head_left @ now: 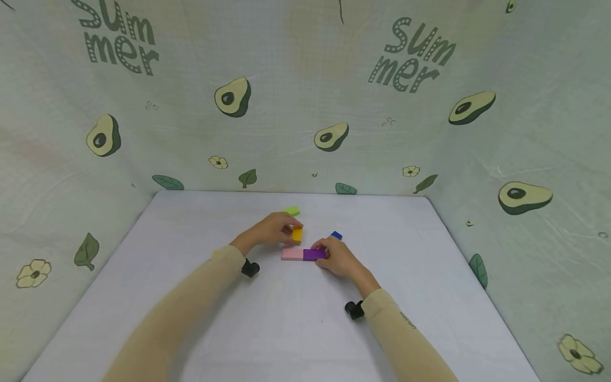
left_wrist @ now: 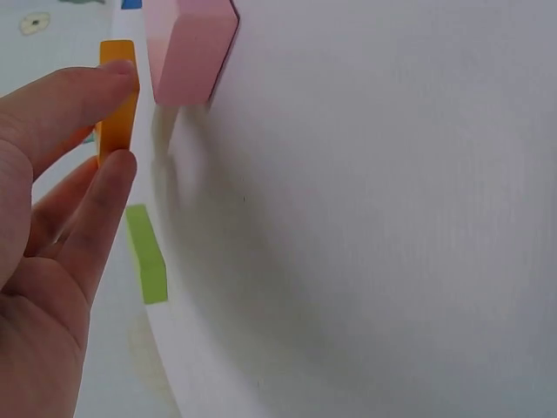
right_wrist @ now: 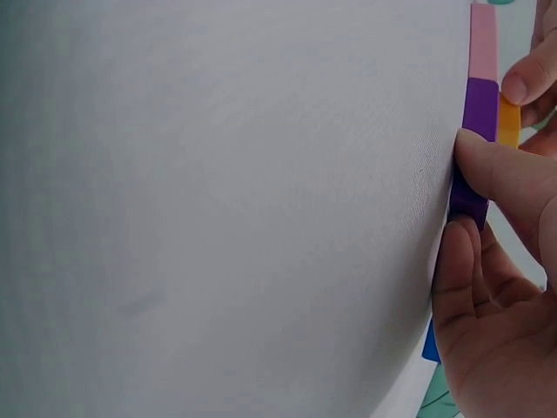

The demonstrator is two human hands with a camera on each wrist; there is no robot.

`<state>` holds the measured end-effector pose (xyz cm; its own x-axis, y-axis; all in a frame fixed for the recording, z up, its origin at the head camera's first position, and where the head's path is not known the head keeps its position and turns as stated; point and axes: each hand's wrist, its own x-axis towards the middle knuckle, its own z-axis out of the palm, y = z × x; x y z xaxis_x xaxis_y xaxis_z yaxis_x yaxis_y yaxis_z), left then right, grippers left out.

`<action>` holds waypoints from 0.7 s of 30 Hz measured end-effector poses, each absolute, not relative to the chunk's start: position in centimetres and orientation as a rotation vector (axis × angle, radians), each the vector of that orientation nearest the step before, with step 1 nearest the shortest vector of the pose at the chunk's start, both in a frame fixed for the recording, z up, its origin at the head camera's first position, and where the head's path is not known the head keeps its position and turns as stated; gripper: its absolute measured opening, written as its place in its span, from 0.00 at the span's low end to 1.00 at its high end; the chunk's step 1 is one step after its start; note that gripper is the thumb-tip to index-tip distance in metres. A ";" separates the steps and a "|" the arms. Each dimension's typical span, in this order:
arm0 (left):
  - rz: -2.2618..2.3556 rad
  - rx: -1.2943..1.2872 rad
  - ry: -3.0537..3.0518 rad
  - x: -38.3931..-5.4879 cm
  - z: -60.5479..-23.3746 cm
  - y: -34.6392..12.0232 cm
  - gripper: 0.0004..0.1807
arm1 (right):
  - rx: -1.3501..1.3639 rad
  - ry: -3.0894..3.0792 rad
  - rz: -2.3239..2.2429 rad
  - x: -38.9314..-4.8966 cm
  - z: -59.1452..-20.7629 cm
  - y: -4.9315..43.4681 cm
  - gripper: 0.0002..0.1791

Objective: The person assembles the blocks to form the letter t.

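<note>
My left hand [head_left: 272,229] pinches an orange-yellow block [head_left: 297,235] between thumb and fingers, and the left wrist view shows it gripped on edge. A purple block [head_left: 313,255] lies on the table, end to end with a pink block [head_left: 292,254]. My right hand [head_left: 341,259] grips the purple block's right end, thumb on the near side; in the right wrist view its fingertips curl at that end [right_wrist: 470,205]. The orange-yellow block is just behind the pink and purple pair. Whether it touches the table I cannot tell.
A lime green block [head_left: 293,210] lies beyond my left hand. Behind my right hand is a blue block [head_left: 337,235], partly hidden. A bit of yellow [head_left: 215,252] peeks out beside the left sleeve. Printed cloth [head_left: 286,154] rises behind the white table [head_left: 296,329] and at its sides.
</note>
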<state>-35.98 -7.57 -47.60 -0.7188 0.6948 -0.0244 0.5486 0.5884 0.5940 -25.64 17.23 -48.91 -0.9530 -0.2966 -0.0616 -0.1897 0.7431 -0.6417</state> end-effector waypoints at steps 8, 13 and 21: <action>0.845 1.057 2.530 -36.1 -48.2 -6.7 0.27 | -0.391 2.779 -1.012 -25.6 -49.0 17.2 0.16; 0.856 1.034 2.533 -36.2 -48.6 -6.4 0.26 | -0.385 2.785 -1.005 -25.7 -49.0 17.2 0.16; 0.849 1.008 2.553 -35.9 -49.0 -6.2 0.25 | -0.382 2.790 -1.005 -25.6 -49.0 17.2 0.16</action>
<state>-35.89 -6.17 -48.97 -0.7222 0.6909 -0.0324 0.5340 0.5868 0.6087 -25.61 17.17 -48.98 -0.9560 -0.2881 -0.0553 -0.1866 0.7428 -0.6430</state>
